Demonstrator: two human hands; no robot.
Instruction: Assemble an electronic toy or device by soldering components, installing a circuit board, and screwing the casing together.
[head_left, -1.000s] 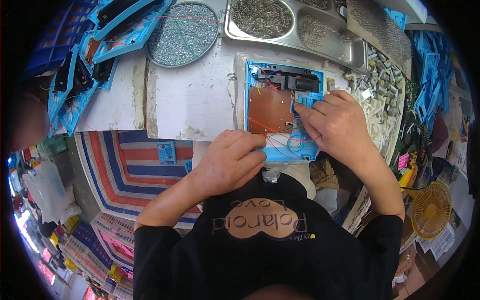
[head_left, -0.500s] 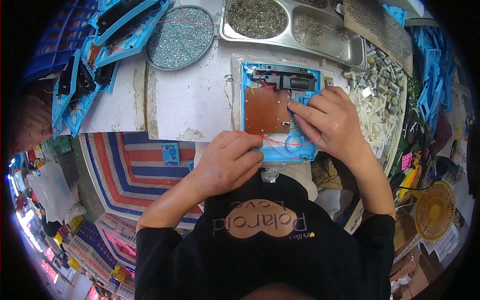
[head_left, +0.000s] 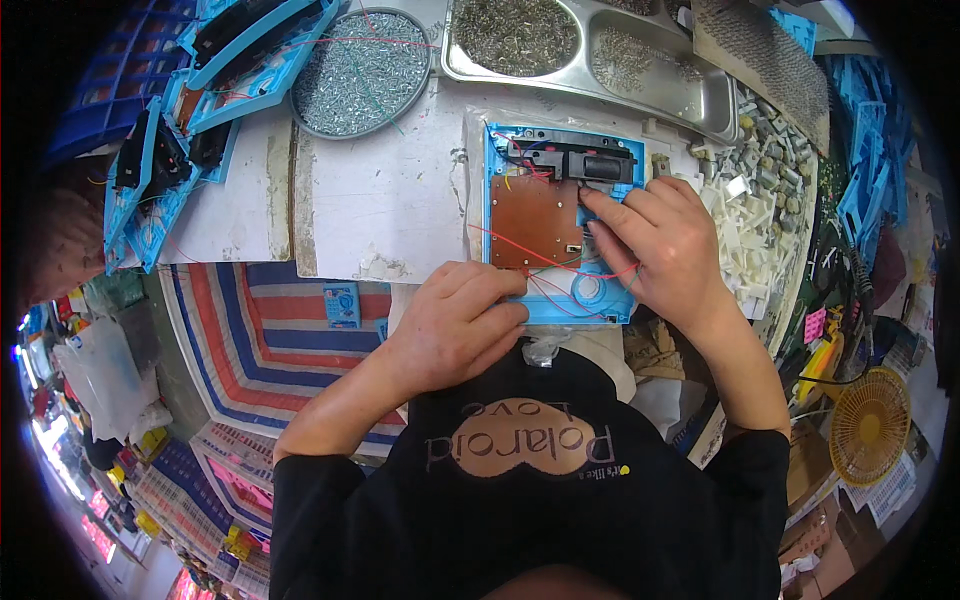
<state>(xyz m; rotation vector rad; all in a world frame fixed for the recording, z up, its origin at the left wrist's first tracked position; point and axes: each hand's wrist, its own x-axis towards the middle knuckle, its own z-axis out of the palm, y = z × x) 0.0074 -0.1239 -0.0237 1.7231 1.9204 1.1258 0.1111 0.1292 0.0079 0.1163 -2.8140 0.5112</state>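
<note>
An open blue casing (head_left: 560,305) lies between the left hand (head_left: 455,325) and the right hand (head_left: 665,245) at the counter's (head_left: 390,200) edge.
Left fingers curl at its near-left corner, grip unclear; the right index finger extends to the brown board's (head_left: 530,220) right edge, thumb narrowly apart, whether holding anything I cannot tell. Red wires (head_left: 548,258) cross between the hands.

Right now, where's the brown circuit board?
Head view, upper middle: the brown circuit board lies in the blue casing, below the black part, with the left hand near its lower edge and the right hand beside its right edge.
</note>
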